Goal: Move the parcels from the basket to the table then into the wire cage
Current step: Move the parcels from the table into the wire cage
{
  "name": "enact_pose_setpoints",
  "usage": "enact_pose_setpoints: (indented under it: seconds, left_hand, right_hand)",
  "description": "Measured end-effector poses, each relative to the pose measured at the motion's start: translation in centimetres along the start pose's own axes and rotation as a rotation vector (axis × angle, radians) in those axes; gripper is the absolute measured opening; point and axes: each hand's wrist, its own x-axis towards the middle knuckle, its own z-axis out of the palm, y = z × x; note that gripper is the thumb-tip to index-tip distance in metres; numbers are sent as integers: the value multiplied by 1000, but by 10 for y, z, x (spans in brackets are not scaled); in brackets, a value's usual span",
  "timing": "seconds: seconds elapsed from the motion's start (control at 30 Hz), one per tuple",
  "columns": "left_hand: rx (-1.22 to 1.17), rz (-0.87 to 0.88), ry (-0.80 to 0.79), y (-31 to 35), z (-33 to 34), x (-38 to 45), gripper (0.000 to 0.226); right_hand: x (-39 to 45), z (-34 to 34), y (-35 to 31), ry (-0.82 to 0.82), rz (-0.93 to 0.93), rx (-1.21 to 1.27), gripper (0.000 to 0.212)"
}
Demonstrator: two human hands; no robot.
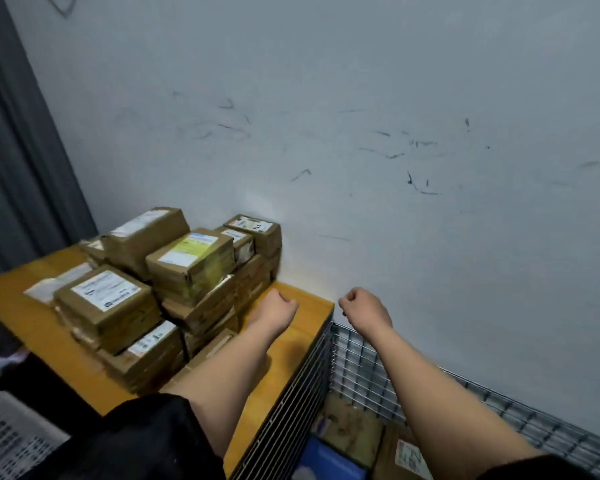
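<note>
While both bare arms reach forward toward a scuffed pale wall, the person's left hand hovers over the right end of the yellow counter, its fingers curled inward into a loose fist that holds nothing. The right hand hangs beyond the counter's corner, above the back edge of the wire cage, with its fingers likewise curled in and gripping nothing; the fingertips themselves are turned away from the camera and cannot be seen clearly. Neither hand touches a parcel.

The brown cardboard parcels with white shipping labels stand stacked on the counter to the left of the left hand, several layers high, the rearmost against the wall. One on the upper layer carries a yellow-green label. Inside the wire cage, which sits just beside the counter's right edge, lie more parcels, among them a brown labelled parcel and a blue package. A pale plastic basket with a perforated wall shows at the lower left corner, and a grey curtain hangs along the left side.
</note>
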Motion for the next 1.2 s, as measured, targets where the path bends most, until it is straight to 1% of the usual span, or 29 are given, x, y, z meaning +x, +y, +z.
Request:
enact_pose_setpoints:
  seconds: [0.17, 0.3, 0.47, 0.5, 0.57, 0.67, 0.77, 0.9, 1.0, 1.1, 1.2]
  left_hand:
    - [-61, -34, 83, -16, -39, -8, 23]
    - [-94, -86, 195, -29, -71, -6, 30]
    - [-92, -213, 300, -45, -111, 7, 62]
    - [-94, -246, 312, -48, -118, 11, 65]
    - [-95, -298, 325, -55, -132, 20, 72]
    - [-111, -333, 326, -69, -150, 37, 78]
    - [-133, -357, 317, -83, -166, 56, 78]
    - [-253, -408, 263, -99, -180, 85, 78]
    - [-324, -421, 230, -109, -183, 103, 79]
    - [-353, -409, 243, -116, -183, 118, 77]
    - [-405, -403, 262, -120, -180, 127, 80]
  right_hand:
    - [-3, 6, -39, -5, -107, -66, 11]
    - [-2, 17, -65, -30, -175, -77, 12]
    - [2, 36, -98, -56, -240, -96, 12]
    - [3, 41, -104, -72, -250, -96, 15]
    - [9, 53, -118, -108, -262, -90, 31]
    - [20, 75, -140, -160, -249, -65, 55]
    - [31, 98, -162, -194, -209, -23, 67]
    - [51, 129, -195, -192, -151, 22, 72]
    - [69, 149, -215, -177, -102, 101, 78]
    - [85, 167, -228, -178, -54, 147, 82]
    - [99, 181, -238, -168, -24, 176, 82]
